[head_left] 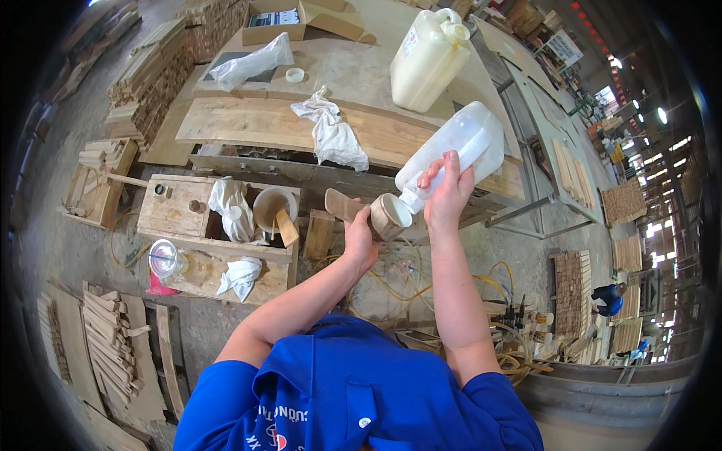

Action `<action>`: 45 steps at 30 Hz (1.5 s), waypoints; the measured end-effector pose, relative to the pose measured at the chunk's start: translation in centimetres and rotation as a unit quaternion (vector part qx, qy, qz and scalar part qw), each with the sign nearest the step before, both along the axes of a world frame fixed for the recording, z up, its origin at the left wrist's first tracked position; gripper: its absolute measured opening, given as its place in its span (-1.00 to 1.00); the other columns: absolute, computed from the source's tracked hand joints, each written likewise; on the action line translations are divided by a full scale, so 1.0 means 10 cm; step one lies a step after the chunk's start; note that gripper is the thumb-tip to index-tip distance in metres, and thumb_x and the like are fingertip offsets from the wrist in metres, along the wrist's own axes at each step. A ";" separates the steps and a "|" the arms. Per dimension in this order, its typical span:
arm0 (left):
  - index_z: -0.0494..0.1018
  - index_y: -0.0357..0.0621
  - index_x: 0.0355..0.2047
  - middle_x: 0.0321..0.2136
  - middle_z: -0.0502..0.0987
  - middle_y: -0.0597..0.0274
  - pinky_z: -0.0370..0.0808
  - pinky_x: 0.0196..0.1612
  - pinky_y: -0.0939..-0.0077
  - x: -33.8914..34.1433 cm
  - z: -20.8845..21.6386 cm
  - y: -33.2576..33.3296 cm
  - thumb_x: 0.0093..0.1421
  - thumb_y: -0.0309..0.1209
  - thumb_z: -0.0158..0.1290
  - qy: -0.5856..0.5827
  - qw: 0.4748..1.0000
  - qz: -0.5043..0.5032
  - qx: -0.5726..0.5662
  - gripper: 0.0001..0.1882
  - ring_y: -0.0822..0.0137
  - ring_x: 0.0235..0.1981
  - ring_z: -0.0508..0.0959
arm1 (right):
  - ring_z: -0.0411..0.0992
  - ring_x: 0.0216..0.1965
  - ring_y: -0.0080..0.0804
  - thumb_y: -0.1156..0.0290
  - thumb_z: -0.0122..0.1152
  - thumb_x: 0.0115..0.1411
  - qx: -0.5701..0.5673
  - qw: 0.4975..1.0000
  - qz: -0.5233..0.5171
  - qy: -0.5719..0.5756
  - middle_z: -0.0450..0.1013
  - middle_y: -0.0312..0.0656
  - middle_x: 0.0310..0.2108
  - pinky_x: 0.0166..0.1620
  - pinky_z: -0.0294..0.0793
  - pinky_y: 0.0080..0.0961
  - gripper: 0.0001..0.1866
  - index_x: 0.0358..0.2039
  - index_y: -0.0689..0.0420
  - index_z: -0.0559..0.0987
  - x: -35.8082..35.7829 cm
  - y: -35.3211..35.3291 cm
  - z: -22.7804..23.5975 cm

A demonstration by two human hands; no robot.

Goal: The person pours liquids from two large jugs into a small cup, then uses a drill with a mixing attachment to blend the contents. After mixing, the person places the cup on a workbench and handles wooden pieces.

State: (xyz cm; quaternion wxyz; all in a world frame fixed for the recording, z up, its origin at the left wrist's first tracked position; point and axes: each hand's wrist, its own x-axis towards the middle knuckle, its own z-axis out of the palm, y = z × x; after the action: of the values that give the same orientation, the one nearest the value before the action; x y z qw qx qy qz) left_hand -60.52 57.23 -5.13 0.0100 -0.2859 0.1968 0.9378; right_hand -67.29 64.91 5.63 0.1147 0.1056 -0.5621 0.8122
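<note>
My left hand (360,239) is closed round a small brown-sided cup (386,221), whose pale rim faces up and to the right. A flat wooden paddle (342,204) sticks out on the left of the same hand; whether the fingers grip it too, I cannot tell. My right hand (449,189) is wrapped round a translucent plastic bottle (475,135), tilted with its neck down. The bottle's mouth (411,200) sits at the cup's rim. Any liquid passing between them is too small to make out.
A large cream jug (430,62), a white rag (331,132), a plastic bag (256,62) and a cardboard box (272,27) lie on the workbench ahead. At left, a wooden box (174,207) bears a pot (265,204) and a plastic cup (164,259). A yellow hose (406,296) crosses the floor.
</note>
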 end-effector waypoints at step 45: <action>0.08 0.22 0.16 0.01 0.31 0.30 0.35 -0.05 0.28 -0.03 -0.41 -0.02 0.28 -0.32 -0.17 0.057 0.997 0.058 -0.013 -0.57 0.35 0.00 0.35 | 0.19 -0.69 -0.51 0.33 -0.10 0.28 -0.011 1.000 -0.003 -0.002 0.22 -0.25 -0.67 -0.59 0.23 -0.55 -0.80 -0.30 0.22 0.26 0.12 -0.16 -0.12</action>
State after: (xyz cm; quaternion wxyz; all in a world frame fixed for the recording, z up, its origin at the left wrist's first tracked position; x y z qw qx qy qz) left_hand -60.79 57.02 -9.22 -0.0592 -0.2434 0.1925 0.9488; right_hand -66.05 63.31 4.39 0.1175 0.1013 -0.5538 0.8180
